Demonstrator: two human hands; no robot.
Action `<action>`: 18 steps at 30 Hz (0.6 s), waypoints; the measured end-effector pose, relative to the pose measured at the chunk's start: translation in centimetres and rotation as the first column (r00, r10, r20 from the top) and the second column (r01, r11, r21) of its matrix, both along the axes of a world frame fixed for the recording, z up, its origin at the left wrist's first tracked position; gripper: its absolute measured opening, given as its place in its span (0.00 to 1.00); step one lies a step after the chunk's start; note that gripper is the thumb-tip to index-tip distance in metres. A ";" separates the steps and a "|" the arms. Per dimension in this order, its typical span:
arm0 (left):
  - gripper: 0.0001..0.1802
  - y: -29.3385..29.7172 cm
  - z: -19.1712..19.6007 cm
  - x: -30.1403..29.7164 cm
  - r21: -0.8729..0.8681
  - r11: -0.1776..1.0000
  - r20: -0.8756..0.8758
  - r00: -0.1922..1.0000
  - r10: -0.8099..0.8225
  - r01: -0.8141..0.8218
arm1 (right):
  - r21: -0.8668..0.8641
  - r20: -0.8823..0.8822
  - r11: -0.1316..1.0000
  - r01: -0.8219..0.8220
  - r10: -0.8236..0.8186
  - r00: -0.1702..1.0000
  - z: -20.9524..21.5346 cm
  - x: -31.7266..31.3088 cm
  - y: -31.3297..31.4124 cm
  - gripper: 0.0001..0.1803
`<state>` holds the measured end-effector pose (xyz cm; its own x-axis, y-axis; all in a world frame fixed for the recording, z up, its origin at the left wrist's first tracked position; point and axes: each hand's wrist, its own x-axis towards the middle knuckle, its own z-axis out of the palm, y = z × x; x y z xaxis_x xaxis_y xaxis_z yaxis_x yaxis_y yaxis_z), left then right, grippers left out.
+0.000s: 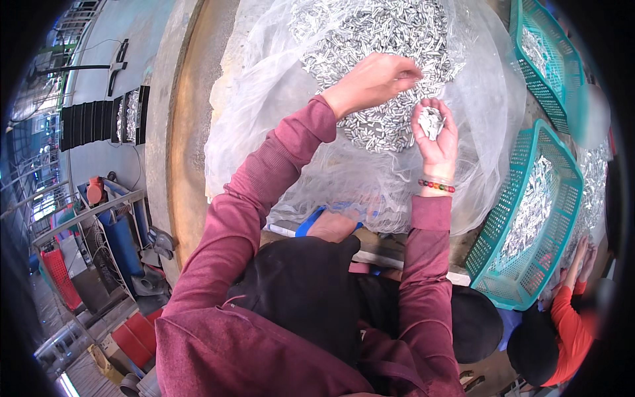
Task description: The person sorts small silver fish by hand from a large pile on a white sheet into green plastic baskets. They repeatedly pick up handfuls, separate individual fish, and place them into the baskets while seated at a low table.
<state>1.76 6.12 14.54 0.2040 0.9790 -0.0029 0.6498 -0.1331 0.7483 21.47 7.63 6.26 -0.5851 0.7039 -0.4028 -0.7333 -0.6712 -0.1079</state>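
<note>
A wide heap of small shiny silver metal pieces (370, 40), shaped like short rods, lies on a crumpled translucent plastic sheet (297, 175). Over the heap's near part is my left hand (377, 78), back upward, with its fingers curled together and pointing right. Whatever its fingertips may pinch is too small or hidden to make out. My right hand (436, 142) is palm up at the heap's right edge. Its fingers cup a small pile of silver metal pieces (430, 122). A beaded bracelet circles that wrist.
On the right stand a teal plastic basket (486, 268) and a farther teal basket (519, 59), both holding silver pieces. Beyond them, a person in an orange sleeve (565, 331) reaches toward more pieces. A table edge (178, 132) runs along the left; machinery stands past it.
</note>
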 end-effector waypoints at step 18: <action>0.08 -7.8 -12.3 0.2 -0.115 0.991 -0.286 0.958 0.030 -0.065 | 0.234 0.716 0.943 -0.235 -0.004 0.698 -0.3 4.3 -2.6 0.14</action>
<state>2.00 -1.70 2.22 0.1306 0.9762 -0.1733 0.8406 -0.0164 0.5414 25.79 5.03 5.92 -0.3013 0.7999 -0.5191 -0.2806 -0.5946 -0.7535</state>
